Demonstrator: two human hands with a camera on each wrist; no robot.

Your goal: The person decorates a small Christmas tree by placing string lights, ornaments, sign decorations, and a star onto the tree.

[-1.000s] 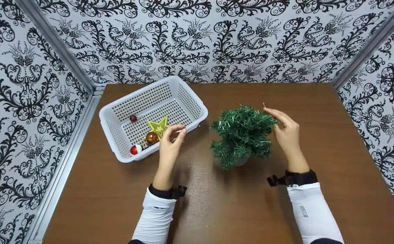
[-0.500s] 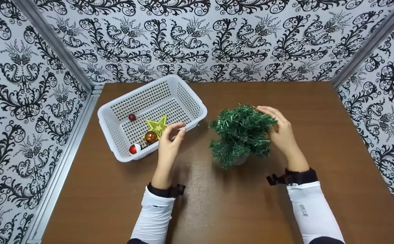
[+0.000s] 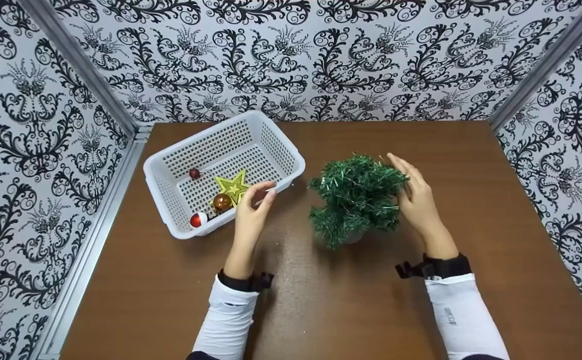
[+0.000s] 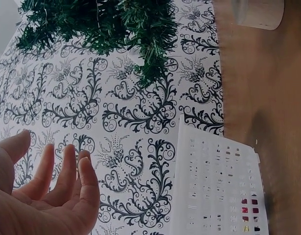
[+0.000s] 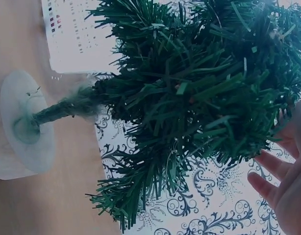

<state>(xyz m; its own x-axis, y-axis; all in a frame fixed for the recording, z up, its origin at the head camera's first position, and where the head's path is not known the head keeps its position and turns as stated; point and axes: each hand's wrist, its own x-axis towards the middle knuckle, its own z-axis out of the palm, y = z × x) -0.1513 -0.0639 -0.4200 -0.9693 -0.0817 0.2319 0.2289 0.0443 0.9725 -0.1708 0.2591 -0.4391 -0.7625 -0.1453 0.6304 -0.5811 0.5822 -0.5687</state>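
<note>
A small green artificial Christmas tree [image 3: 358, 192] stands on the table. In the right wrist view its trunk rises from a round whitish base [image 5: 25, 127]. At the tree's right side my right hand [image 3: 417, 200] has its fingers extended along the upper branches, fingertips right at the foliage. Part of that hand [image 5: 290, 178] is cut off by the right wrist view's edge. My left hand [image 3: 251, 212] hovers by the near right rim of a white basket [image 3: 223, 126], fingers loosely bent and holding nothing. In the left wrist view, the left hand's palm and fingers [image 4: 46, 171] show nothing in them.
Inside the basket lie a yellow star [image 3: 231, 187], an amber ball ornament [image 3: 222, 202], a red and white ball [image 3: 198, 219] and a small dark red ball [image 3: 194, 173]. Patterned walls [image 3: 291, 65] border the brown table [image 3: 351, 310] at the back and sides.
My right hand's fingertips moved inward over the top branches, then drew back to the right and straightened. The left hand has barely moved; tree and basket stay put.
</note>
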